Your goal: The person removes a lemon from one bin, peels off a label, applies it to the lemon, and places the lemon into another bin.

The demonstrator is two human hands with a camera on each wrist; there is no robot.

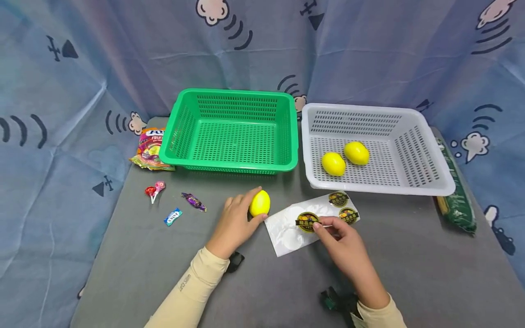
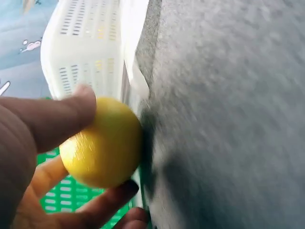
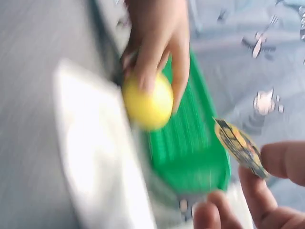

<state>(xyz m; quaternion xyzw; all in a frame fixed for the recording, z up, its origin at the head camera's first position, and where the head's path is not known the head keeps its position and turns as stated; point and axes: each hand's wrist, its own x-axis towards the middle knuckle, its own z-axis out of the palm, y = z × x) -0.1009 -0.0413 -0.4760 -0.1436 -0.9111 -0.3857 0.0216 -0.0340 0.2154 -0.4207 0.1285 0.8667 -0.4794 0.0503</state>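
My left hand grips a yellow lemon at the middle of the table, thumb on one side and fingers on the other. The left wrist view shows the lemon close up. Between thumb and fingertip, my right hand pinches a round black-and-gold sticker by its edge. In the right wrist view the sticker is off the sheet and tilted. Beneath it in the head view lies a white sticker sheet, with two more stickers at its right end.
A green basket stands at the back; right of it, a white basket holds two lemons. Several sweets, including a purple candy, lie left beside a candy bag. A green packet lies far right.
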